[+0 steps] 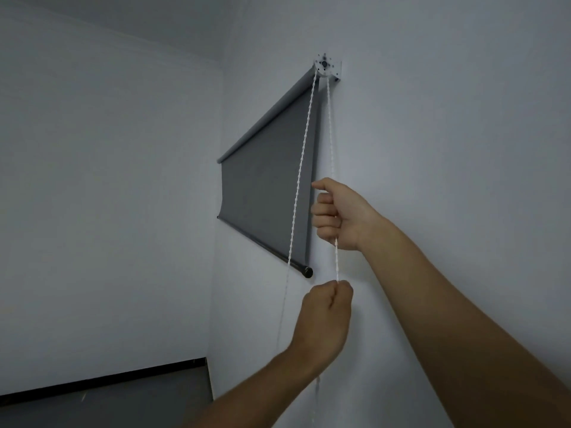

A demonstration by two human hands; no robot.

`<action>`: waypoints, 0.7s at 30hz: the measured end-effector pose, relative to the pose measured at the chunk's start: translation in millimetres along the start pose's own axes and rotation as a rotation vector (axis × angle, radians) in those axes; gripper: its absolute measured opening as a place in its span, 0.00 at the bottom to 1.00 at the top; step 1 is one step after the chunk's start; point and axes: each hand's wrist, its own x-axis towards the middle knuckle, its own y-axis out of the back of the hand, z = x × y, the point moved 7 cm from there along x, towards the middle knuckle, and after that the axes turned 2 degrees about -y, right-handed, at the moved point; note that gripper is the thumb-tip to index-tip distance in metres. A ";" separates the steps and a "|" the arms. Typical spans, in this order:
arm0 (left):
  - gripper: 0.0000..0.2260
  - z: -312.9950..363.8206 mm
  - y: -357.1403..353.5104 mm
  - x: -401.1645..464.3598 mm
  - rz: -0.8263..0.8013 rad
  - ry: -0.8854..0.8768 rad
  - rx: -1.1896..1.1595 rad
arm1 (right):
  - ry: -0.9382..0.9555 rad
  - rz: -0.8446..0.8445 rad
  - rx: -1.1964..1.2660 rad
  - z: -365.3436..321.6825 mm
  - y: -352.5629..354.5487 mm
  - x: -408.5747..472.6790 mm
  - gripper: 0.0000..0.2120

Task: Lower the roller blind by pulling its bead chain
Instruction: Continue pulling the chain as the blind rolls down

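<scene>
A grey roller blind (265, 180) hangs on the white wall, partly unrolled, with a dark bottom bar (296, 267) at its lower edge. From the white bracket (326, 67) at its top right end a white bead chain (301, 168) drops in two strands. My right hand (336, 216) grips the strand nearer the wall, level with the blind's lower part. Just below it, my left hand (327, 310) grips the same strand in a fist. The other strand hangs free past the bottom bar.
The white wall (432, 134) carrying the blind meets another white wall (108, 196) in a corner on the left. A black skirting strip (108, 379) and grey floor (123, 403) show at the bottom left.
</scene>
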 end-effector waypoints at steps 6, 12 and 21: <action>0.20 -20.9 3.5 3.7 -0.027 0.326 -0.238 | 0.129 0.005 0.014 0.3 4.8 -2.4 0.26; 0.28 -18.6 15.6 29.2 -0.012 0.421 -0.428 | 0.181 0.008 -0.064 6.3 12.3 -20.9 0.25; 0.24 27.4 17.3 72.5 -0.111 0.324 -0.369 | 0.180 0.111 -0.198 48.2 7.7 -50.1 0.27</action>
